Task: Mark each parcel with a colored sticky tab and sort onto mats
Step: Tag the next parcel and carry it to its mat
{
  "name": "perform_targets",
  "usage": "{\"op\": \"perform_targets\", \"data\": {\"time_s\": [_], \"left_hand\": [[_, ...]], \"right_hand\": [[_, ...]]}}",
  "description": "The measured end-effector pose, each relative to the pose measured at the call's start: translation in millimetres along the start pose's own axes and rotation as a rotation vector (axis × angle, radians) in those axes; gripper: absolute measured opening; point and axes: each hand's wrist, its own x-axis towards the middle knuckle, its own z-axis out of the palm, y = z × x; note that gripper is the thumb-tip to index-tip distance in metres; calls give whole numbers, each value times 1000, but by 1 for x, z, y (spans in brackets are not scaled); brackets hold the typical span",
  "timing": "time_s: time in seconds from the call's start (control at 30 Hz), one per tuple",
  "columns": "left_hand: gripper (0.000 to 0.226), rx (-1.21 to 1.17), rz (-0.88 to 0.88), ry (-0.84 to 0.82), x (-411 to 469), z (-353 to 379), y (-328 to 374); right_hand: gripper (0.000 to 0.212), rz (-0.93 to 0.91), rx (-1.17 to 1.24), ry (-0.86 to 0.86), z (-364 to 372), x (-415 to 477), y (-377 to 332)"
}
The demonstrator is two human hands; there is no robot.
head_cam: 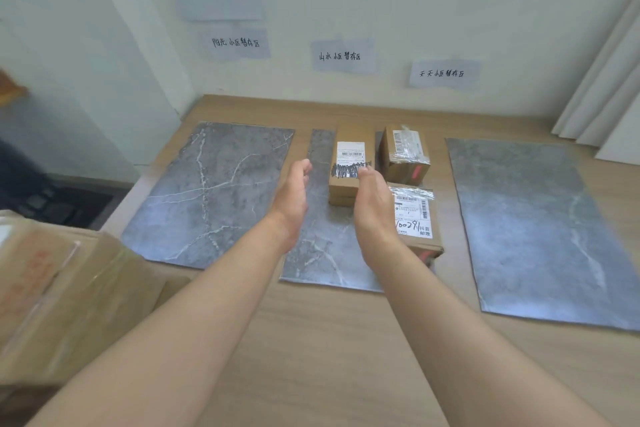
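A person's left hand and right hand hover on either side of a narrow parcel standing on the middle mat of three grey mats on a wooden table. The fingers are relaxed and grasp nothing, though whether the right thumb brushes the box's near corner cannot be told. Two more cartons share that mat just to the right: a taped parcel at the back and a labelled parcel nearer the camera, each showing a red tab on its side. The left mat and right mat flank them. No tab shows on the narrow parcel from this angle. It looks like a light, stiff cardboard box, dry rather than slippery — probably best taken by its two long side faces, palms pressing inward, clear of the scribbled label on top.
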Motion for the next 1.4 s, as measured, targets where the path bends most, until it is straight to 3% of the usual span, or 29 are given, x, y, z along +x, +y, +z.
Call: {"op": "perform_targets", "data": {"time_s": [0.3,0.43,0.5,0.67,0.9,1.4], "left_hand": [[55,-2,61,-35,-136,-40,13],[66,-1,104,-69,-192,-70,24],[59,-12,141,-75,-220,-91,25],[54,-6,186,-145,-290,-162,13],[52,25,200,-177,-367,-256,2],[49,73,150,92,-410,-440,-42]], "right_hand": [[42,-67,-8,-54,-4,-136,-41],[38,-116,-28,-27,7,-199,-56],[30,-145,-26,11,21,-232,-58],[37,-137,22,37,64,-319,-33],[22,-142,59,77,109,-416,-4],[25,-89,-90,-157,217,-497,63]]}}
